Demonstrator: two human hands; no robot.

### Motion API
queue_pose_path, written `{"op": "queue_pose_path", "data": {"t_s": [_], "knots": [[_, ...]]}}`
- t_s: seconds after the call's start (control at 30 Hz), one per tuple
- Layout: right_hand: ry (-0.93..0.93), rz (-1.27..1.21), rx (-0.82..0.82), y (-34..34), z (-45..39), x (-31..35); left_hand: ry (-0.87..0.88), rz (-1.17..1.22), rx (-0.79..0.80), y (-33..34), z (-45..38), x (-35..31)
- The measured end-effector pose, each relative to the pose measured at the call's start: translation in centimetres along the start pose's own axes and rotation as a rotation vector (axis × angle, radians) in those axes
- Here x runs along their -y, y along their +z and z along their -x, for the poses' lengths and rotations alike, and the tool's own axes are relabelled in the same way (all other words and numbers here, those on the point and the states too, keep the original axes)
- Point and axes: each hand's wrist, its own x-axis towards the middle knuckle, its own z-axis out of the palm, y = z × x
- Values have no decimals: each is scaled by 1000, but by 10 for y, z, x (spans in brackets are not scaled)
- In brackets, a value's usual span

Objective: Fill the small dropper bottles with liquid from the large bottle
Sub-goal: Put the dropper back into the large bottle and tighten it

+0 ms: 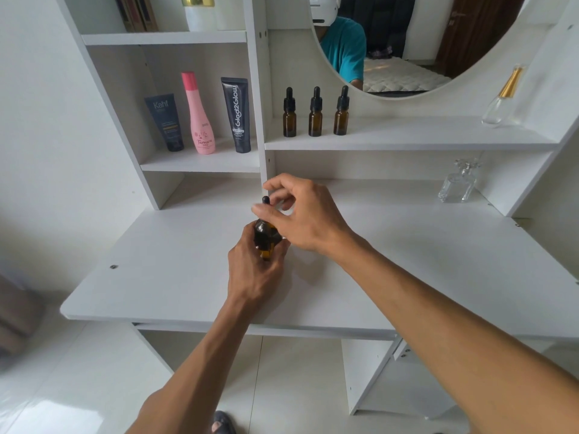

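My left hand (254, 270) grips an amber glass bottle (265, 238) just above the white desk top (407, 261). My right hand (300, 214) pinches its black dropper cap (265, 201) from above; most of the cap is hidden by my fingers. Three small amber dropper bottles, left (289, 115), middle (315, 115) and right (341, 114), stand capped in a row on the shelf below the mirror.
A dark Kahf tube (165, 123), a pink bottle (200, 117) and a black tube (237, 115) stand on the left shelf. A clear perfume bottle (458, 183) sits at the back right of the desk, a gold-capped one (503, 100) on the shelf above. A round mirror (407, 42) hangs behind.
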Motion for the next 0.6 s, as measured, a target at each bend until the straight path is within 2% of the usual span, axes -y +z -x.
{"op": "queue_pose_path", "data": {"t_s": [0.13, 0.23, 0.4, 0.6], "knots": [[74, -19, -153, -13, 8, -19, 6, 23, -19, 0, 1, 0], [204, 90, -192, -25, 18, -59, 2, 38, -16, 0, 3, 0], [374, 341, -80, -36, 38, -117, -1, 32, -13, -2, 5, -2], [438, 576, 76, -38, 47, -141, -10, -30, -37, -2, 2, -2]]}}
